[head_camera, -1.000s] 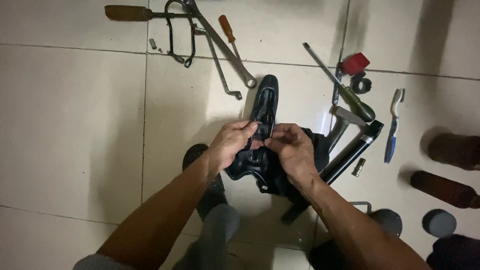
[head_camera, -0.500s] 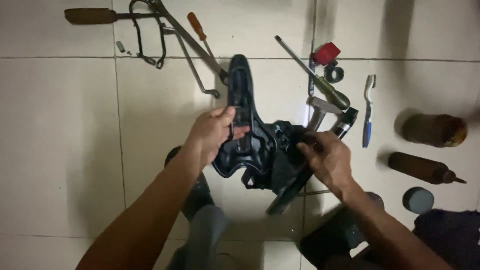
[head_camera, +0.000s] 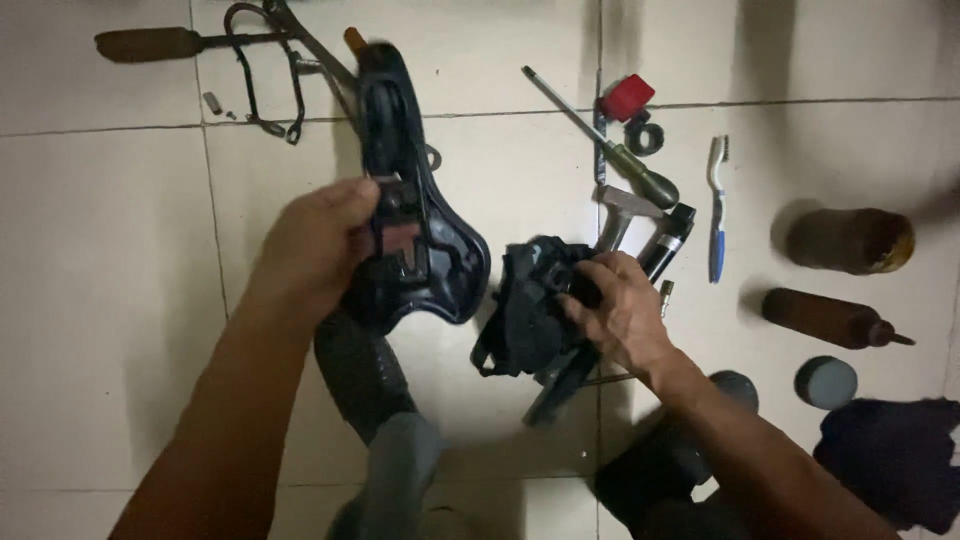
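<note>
A dark, glossy bicycle saddle is held upside down above the tiled floor by the left hand, its narrow nose pointed away and its broad rear turned toward the person. The rails and clamp on its underside (dark metal, partly blurred) are gripped by the fingers. Just beside it, apart from the saddle, a crumpled black cover is clutched by the right hand, bunched and hanging loosely.

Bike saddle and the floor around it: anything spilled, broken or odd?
Nothing spilled or visibly broken. The saddle is upside down in the left hand; the right hand grips a crumpled black cover. Tools lie scattered on the tiles.
</note>
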